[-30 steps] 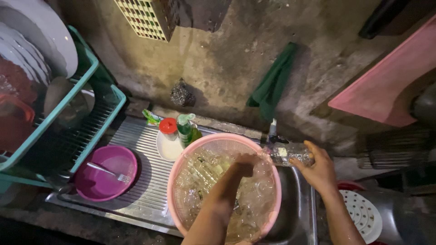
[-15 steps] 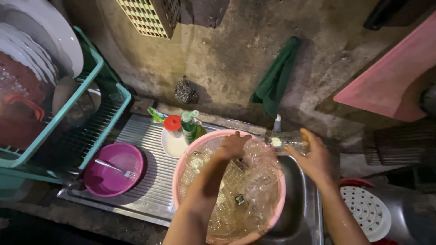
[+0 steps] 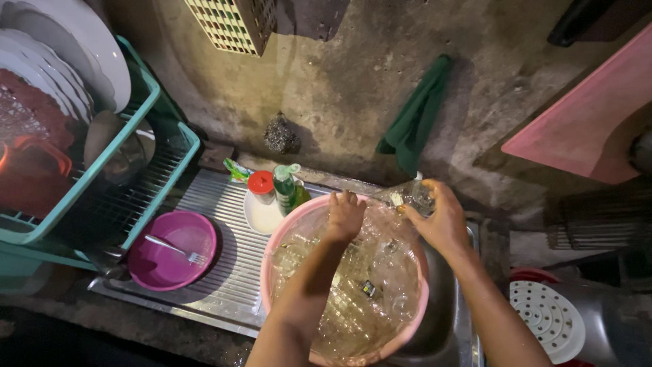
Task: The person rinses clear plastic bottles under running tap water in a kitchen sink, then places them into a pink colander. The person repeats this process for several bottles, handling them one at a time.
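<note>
- I see my left hand (image 3: 345,216) and forearm bare, no sleeve or glove.
- My right hand (image 3: 440,221) is bare too, no ring or watch showing.

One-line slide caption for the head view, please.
Left hand dips into a pink basin of water while right hand holds a clear glass at its rim.

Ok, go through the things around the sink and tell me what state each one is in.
Pink basin: in the sink, full of clear glassware.
Left hand: over the basin's far rim.
Right hand: gripping a clear glass.
Purple bowl: on the drainboard, fork inside.
Dish rack: holds stacked white plates.
Green cloth: hanging on wall.
</note>
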